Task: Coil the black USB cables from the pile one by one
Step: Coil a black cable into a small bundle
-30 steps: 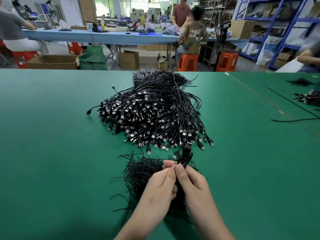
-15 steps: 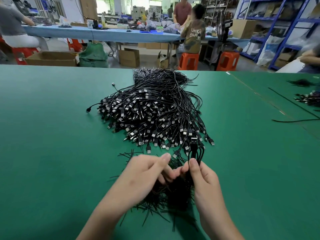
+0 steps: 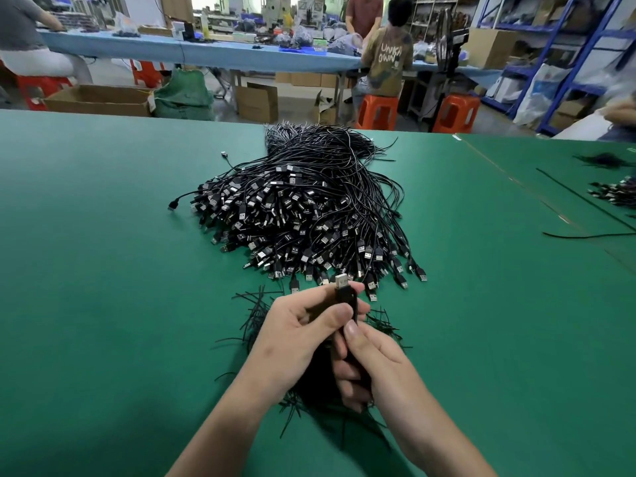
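Note:
A big pile of black USB cables (image 3: 309,215) lies in the middle of the green table (image 3: 103,270), plugs fanned toward me. My left hand (image 3: 299,335) grips one coiled black USB cable (image 3: 344,294), its silver plug sticking up above the fingers. My right hand (image 3: 371,359) pinches the same cable just below, thumb pressed against the strands. Under both hands lies a heap of short black ties (image 3: 261,315), mostly hidden by my hands and wrists.
At the right edge lie more black cables (image 3: 616,194) and a loose strand (image 3: 585,235). A seam in the table cover (image 3: 516,182) runs diagonally on the right. Beyond the far edge are orange stools (image 3: 378,111), cardboard boxes and seated people.
My left hand has come back from the tie heap and closed around the cable bundle. The plug now points up above my left fingers, and my right hand has slid lower.

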The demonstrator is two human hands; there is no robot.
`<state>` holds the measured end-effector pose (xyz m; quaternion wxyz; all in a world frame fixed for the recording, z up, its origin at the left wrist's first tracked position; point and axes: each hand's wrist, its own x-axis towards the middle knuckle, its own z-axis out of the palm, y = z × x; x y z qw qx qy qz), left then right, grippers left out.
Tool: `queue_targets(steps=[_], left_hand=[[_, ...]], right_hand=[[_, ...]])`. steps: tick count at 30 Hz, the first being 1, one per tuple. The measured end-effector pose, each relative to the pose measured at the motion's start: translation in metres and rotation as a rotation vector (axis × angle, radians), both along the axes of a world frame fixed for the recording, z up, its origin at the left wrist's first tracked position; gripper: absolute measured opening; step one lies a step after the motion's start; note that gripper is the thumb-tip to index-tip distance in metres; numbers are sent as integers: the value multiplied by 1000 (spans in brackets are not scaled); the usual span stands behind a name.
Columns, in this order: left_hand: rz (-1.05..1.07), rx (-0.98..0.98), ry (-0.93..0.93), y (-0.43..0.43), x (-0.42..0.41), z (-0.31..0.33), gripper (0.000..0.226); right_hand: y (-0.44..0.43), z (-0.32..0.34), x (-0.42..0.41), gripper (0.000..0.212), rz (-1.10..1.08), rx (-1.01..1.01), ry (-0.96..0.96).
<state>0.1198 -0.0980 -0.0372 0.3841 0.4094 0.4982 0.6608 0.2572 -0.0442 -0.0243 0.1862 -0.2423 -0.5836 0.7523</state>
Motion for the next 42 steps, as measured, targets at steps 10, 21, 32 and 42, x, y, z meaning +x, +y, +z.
queue_targets(steps=[10, 21, 32, 42], left_hand=[[88, 11, -119, -4, 3, -6, 19], [137, 5, -253, -6, 5, -5, 22], [308, -25, 299, -14, -19, -8, 25], [282, -302, 1130, -23, -37, -18, 25]], right_hand=[[2, -10, 0, 35, 48, 190, -50], [1, -10, 0, 34, 83, -151, 22], [8, -11, 1, 45, -197, 265, -108], [22, -13, -1, 40, -299, 380, -189]])
